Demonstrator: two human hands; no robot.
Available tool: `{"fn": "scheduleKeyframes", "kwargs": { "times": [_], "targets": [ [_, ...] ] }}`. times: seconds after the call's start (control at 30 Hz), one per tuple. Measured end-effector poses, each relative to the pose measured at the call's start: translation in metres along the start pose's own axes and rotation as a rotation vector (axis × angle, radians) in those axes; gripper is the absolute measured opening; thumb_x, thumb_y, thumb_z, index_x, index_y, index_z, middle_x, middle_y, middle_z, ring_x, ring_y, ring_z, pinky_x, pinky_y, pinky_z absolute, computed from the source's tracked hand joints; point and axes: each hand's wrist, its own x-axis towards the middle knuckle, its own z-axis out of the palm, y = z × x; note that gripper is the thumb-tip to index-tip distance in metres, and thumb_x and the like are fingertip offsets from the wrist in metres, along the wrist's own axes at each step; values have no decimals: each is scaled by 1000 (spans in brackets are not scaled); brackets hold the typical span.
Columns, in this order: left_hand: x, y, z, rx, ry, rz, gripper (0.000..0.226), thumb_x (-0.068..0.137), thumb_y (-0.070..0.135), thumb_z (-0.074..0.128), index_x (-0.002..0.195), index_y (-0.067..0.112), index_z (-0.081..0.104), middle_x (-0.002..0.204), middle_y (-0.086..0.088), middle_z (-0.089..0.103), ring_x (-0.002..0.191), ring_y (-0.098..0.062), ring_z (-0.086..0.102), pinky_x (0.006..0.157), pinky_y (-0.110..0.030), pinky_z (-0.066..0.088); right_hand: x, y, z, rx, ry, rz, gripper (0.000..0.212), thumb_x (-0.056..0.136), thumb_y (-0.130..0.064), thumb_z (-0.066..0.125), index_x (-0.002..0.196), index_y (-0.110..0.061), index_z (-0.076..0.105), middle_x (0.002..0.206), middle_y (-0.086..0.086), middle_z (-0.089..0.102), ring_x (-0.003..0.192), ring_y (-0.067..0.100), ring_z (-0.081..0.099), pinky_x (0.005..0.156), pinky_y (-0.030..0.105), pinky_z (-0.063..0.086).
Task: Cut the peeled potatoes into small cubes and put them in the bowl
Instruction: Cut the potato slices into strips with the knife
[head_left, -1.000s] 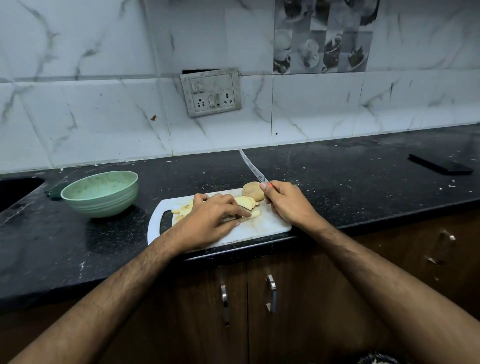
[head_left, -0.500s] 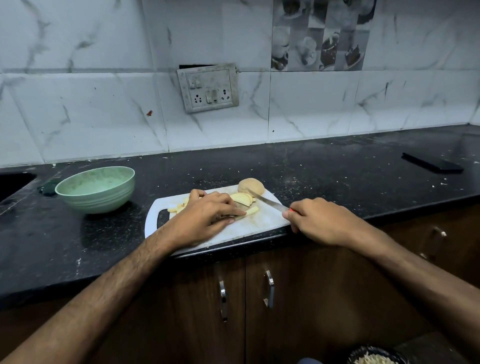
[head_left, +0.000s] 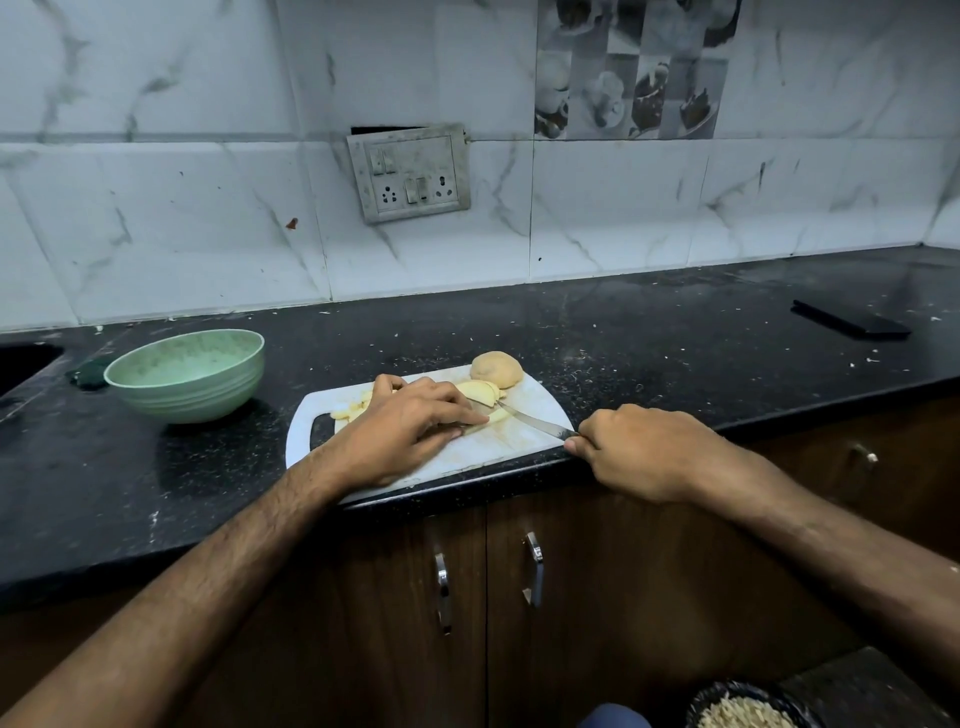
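Left hand (head_left: 410, 431) flat over potato slices (head_left: 480, 391), right hand (head_left: 636, 449) gripping knife (head_left: 535, 422), green bowl (head_left: 189, 373) at nine o'clock.

Pale green bowl (head_left: 189, 371), white cutting board (head_left: 524, 441) under pale yellow potato slices (head_left: 480, 391) and a tan whole potato (head_left: 496, 369), black white-speckled tabletop (head_left: 649, 338), grey-veined white marble wall tiles (head_left: 156, 208), dark brown cabinet doors (head_left: 623, 597).

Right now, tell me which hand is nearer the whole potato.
Left. The left hand rests on the slices just in front of the whole potato; the right hand holds the knife off the board's right corner.
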Motion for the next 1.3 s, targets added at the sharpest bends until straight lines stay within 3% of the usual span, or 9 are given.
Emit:
{"fn": "scheduleKeyframes", "kwargs": {
  "times": [0.1, 0.27, 0.43, 0.57, 0.93, 1.13, 1.3],
  "targets": [
    [0, 0, 1, 7, 8, 8, 29, 102, 32, 57, 126, 45, 66, 121, 25, 62, 116, 0, 51, 90, -41, 26, 4, -5, -7, 25, -74, 15, 31, 104, -44, 33, 103, -20, 53, 117, 7, 62, 98, 28, 58, 77, 39, 39],
    [0, -1, 0, 12, 10, 11, 30, 101, 31, 58, 126, 46, 65, 122, 28, 61, 117, 3, 50, 89, -39, 25, -3, -13, -16, -130, -64, -13, 30, 104, -38, 33, 112, -17, 53, 114, 6, 63, 84, 24, 49, 75, 38, 40],
    [-1, 0, 0, 19, 53, 30, 28, 99, 28, 63, 123, 43, 69, 118, 26, 64, 112, -2, 54, 84, -37, 23, -6, -8, -19, -257, 43, -29, 35, 104, -41, 32, 116, -20, 57, 114, 5, 65, 102, 28, 63, 73, 38, 40],
    [-2, -2, 1, 14, 96, 54, 24, 96, 30, 66, 118, 41, 72, 115, 26, 66, 107, -2, 56, 82, -35, 19, -13, -6, -18, -170, 91, -37, 36, 105, -45, 29, 101, -22, 56, 111, 5, 65, 102, 30, 62, 74, 38, 40],
    [-1, -6, 2, -5, 103, 55, 24, 94, 30, 69, 116, 40, 73, 114, 26, 67, 106, 0, 55, 81, -35, 20, -6, -20, -11, -58, -58, 2, 33, 103, -40, 34, 114, -16, 54, 121, 8, 61, 108, 30, 59, 77, 39, 39],
    [-4, -7, 4, 10, 150, 58, 20, 94, 33, 69, 110, 41, 75, 108, 28, 68, 102, 0, 56, 84, -37, 22, -8, -22, -12, -323, 79, -70, 27, 101, -33, 38, 112, -20, 58, 113, 5, 63, 99, 29, 63, 75, 39, 46],
    [-4, -7, 4, 13, 170, 58, 17, 92, 33, 70, 106, 41, 76, 103, 26, 70, 100, 0, 56, 83, -34, 20, -12, -15, -22, -146, 68, -27, 38, 104, -44, 30, 110, -19, 58, 115, 6, 64, 103, 31, 62, 75, 39, 40]
  ]
}}
